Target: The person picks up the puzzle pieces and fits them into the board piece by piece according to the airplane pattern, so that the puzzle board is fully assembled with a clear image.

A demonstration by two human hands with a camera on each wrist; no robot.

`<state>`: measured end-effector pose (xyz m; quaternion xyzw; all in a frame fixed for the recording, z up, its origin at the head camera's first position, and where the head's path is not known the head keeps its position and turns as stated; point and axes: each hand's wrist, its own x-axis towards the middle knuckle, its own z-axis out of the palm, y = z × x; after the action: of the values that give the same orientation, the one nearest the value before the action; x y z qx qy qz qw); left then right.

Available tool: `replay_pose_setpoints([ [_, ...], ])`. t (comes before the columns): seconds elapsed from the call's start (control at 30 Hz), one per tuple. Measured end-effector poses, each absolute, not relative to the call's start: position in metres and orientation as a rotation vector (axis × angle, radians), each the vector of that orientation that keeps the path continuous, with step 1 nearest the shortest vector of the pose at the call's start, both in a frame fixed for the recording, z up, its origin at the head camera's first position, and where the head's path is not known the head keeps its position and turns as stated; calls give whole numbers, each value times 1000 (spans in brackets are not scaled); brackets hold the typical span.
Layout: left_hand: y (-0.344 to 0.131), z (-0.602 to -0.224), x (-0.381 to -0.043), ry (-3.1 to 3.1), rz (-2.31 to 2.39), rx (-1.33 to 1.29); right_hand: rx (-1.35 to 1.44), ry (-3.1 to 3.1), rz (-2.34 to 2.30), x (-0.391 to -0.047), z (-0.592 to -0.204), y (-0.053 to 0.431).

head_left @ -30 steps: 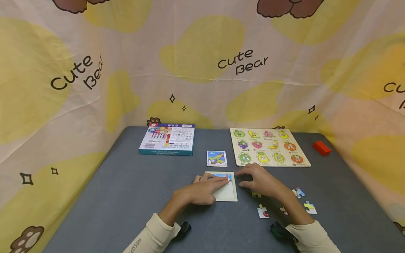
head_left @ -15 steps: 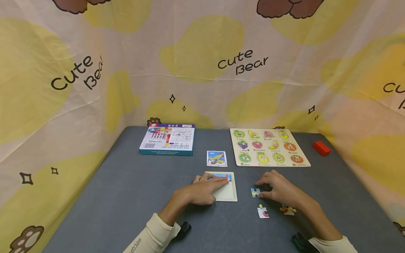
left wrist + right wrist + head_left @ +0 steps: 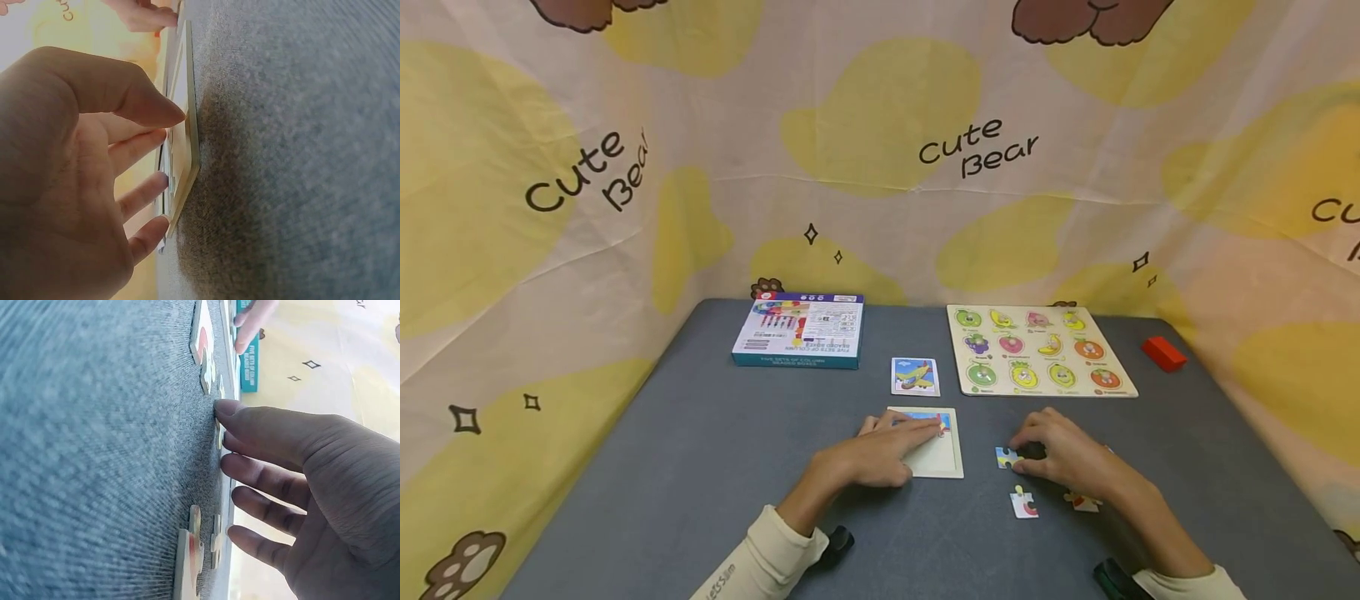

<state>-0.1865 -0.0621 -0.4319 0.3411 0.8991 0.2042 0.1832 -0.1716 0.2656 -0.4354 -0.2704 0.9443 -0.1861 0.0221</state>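
My left hand (image 3: 868,454) rests on a small cream puzzle tray (image 3: 957,458), its fairly straight fingers lying over the blue picture part at the top. In the left wrist view the thumb (image 3: 147,103) lies at the tray's near edge. To the right, my right hand (image 3: 1071,454) pinches a blue and yellow jigsaw puzzle piece (image 3: 1006,457) between thumb and forefinger, low at the table. A white and pink puzzle piece (image 3: 1022,503) lies just below it. Another puzzle piece (image 3: 1082,502), red and yellow, is partly covered by the right wrist.
An airplane picture card (image 3: 915,377) lies behind the tray. At the back stand a flat teal and white box (image 3: 797,332) and a fruit board (image 3: 1042,350). A red block (image 3: 1163,354) sits at the right edge of the grey table (image 3: 715,450).
My right hand has drawn back from beside the tray to the right and taken hold of the blue and yellow puzzle piece. The left hand stays put on the tray.
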Motion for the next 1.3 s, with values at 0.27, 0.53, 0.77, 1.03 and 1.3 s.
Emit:
replay_pose_setpoints([
  [0.27,-65,-435,-189,2630,610,932,-815,2917,-598,-172,-436,265],
  [0.53,-85,-436,-190,2664,706,885,-771,2922,-592,-172,-438,264],
  [0.77,-97,-439,-193,2614,728,862,-779,2955,-582,-171,-439,264],
  [1.03,-99,-439,-195,2579,754,847,-788,2997,-566,-171,-438,261],
  [1.3,-101,-439,-195,2571,781,842,-815,3022,-547,-177,-437,248],
])
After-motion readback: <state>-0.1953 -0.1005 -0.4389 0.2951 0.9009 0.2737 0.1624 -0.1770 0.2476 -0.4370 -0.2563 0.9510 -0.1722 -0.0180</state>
